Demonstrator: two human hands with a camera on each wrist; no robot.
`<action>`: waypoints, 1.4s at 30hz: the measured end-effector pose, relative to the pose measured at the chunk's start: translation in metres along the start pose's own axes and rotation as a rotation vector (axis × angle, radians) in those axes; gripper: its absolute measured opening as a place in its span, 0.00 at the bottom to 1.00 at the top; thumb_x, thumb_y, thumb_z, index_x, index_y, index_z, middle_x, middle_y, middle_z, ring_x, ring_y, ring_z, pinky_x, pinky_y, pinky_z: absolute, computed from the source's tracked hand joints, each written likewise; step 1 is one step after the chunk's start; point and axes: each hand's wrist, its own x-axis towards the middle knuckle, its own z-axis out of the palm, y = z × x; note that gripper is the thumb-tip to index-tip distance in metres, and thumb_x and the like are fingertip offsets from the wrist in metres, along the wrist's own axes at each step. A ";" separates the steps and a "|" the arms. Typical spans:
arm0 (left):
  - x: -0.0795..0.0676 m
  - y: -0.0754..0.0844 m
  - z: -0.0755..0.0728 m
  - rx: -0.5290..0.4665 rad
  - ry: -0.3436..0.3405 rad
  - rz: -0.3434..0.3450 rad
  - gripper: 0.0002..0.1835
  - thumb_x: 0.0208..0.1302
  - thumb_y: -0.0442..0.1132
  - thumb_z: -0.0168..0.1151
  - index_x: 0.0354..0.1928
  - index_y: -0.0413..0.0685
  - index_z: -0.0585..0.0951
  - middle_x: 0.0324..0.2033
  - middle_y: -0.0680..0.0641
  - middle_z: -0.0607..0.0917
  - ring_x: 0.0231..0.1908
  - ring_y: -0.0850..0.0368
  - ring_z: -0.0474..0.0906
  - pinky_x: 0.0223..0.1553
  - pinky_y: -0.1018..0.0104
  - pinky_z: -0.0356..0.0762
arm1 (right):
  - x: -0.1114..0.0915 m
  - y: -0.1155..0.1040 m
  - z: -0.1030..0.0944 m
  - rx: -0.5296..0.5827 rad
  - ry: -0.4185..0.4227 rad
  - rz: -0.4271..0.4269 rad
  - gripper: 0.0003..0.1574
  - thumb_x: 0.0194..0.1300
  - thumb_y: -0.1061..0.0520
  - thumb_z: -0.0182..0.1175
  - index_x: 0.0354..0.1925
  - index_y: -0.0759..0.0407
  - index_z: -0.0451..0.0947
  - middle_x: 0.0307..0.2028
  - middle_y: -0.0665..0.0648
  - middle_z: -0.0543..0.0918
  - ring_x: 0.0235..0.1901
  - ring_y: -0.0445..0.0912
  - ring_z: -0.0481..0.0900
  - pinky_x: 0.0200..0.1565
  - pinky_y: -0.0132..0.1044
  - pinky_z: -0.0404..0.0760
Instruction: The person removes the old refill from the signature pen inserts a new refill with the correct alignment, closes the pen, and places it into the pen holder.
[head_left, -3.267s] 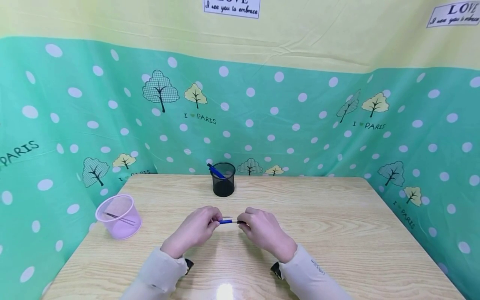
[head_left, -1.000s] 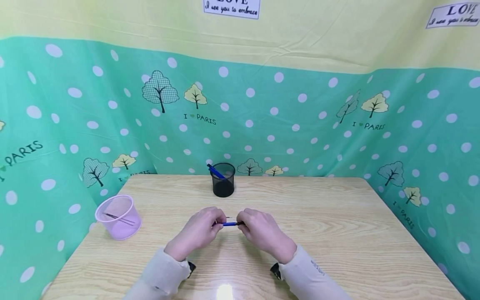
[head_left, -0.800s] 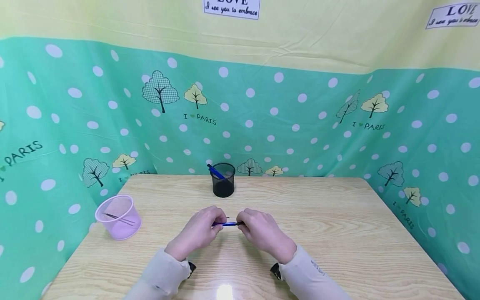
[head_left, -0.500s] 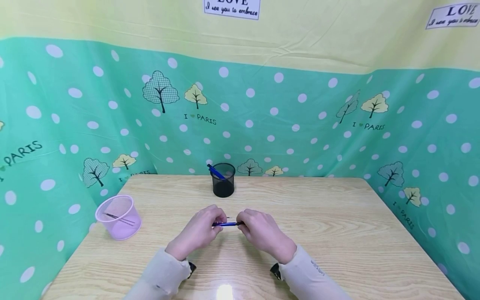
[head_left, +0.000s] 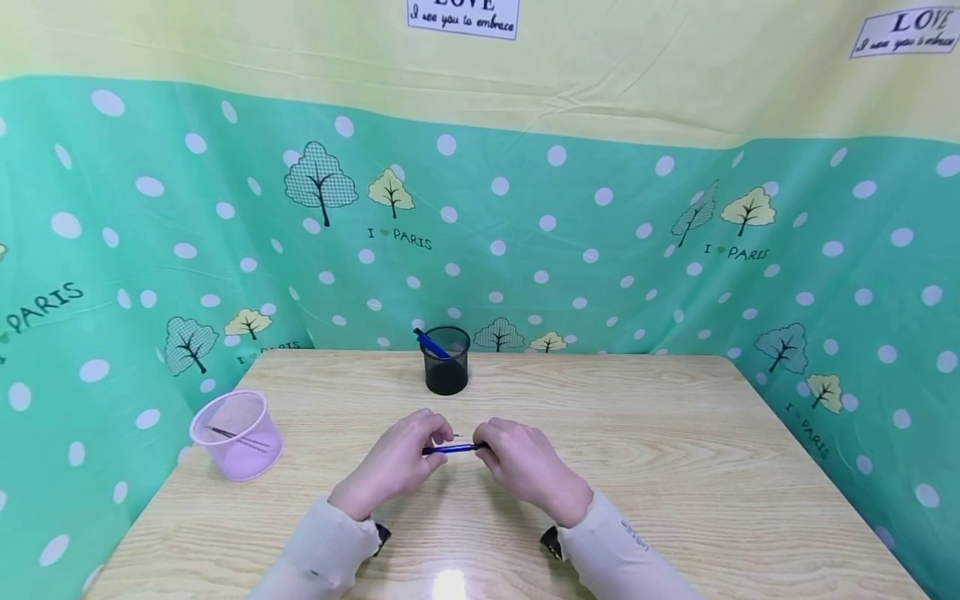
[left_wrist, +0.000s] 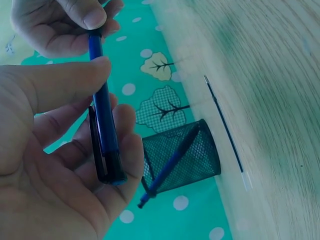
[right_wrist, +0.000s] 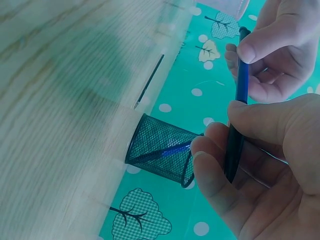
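A blue and black clip pen [head_left: 452, 448] is held level between both hands above the table. My left hand [head_left: 399, 458] pinches its blue barrel between thumb and fingers, with the clip end lying over the curled fingers in the left wrist view. My right hand [head_left: 531, 465] holds the black grip end [right_wrist: 233, 152] between thumb and fingers. Barrel and grip meet with no gap showing. On the table beyond the hands lies a thin pen refill [left_wrist: 226, 125], dark with a clear end; in the head view the hands mostly hide it.
A black mesh pen cup [head_left: 447, 375] stands at the table's back, with a blue pen [head_left: 432, 343] leaning in it. At the left edge is a pink basket [head_left: 243, 454] holding thin dark refills [head_left: 238, 437]. A patterned curtain [head_left: 600, 225] surrounds the wooden table [head_left: 637, 417].
Earlier, the blue barrel and black grip were apart with a thin refill bridging them; the left hand has moved right and they now meet. Lately the left fingers have shifted slightly on the barrel.
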 end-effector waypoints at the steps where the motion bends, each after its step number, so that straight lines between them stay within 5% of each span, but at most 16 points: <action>1: 0.000 0.000 0.000 -0.002 -0.006 -0.002 0.11 0.54 0.33 0.70 0.39 0.49 0.81 0.33 0.55 0.78 0.34 0.59 0.74 0.36 0.62 0.72 | 0.000 0.000 0.000 0.000 0.000 0.001 0.03 0.61 0.59 0.64 0.35 0.52 0.79 0.28 0.43 0.76 0.26 0.35 0.71 0.27 0.29 0.73; 18: 0.002 -0.008 0.001 -0.113 -0.084 -0.049 0.06 0.66 0.41 0.60 0.40 0.50 0.84 0.28 0.60 0.79 0.29 0.63 0.72 0.33 0.66 0.72 | 0.000 0.001 -0.001 0.008 0.011 0.003 0.03 0.62 0.60 0.63 0.36 0.52 0.80 0.29 0.43 0.76 0.27 0.35 0.73 0.28 0.29 0.75; 27: 0.004 -0.009 0.002 -0.087 -0.053 0.001 0.04 0.64 0.36 0.61 0.37 0.47 0.85 0.26 0.60 0.78 0.26 0.64 0.70 0.30 0.68 0.70 | 0.000 0.001 0.000 -0.005 0.018 -0.007 0.04 0.62 0.60 0.64 0.36 0.52 0.80 0.29 0.44 0.77 0.27 0.35 0.73 0.28 0.28 0.74; 42: 0.003 -0.004 0.001 -0.096 -0.032 -0.032 0.02 0.61 0.37 0.65 0.34 0.49 0.82 0.28 0.59 0.77 0.28 0.63 0.71 0.32 0.67 0.72 | 0.000 0.000 -0.001 -0.001 0.017 -0.003 0.03 0.62 0.59 0.63 0.37 0.52 0.80 0.29 0.44 0.77 0.28 0.36 0.73 0.28 0.30 0.75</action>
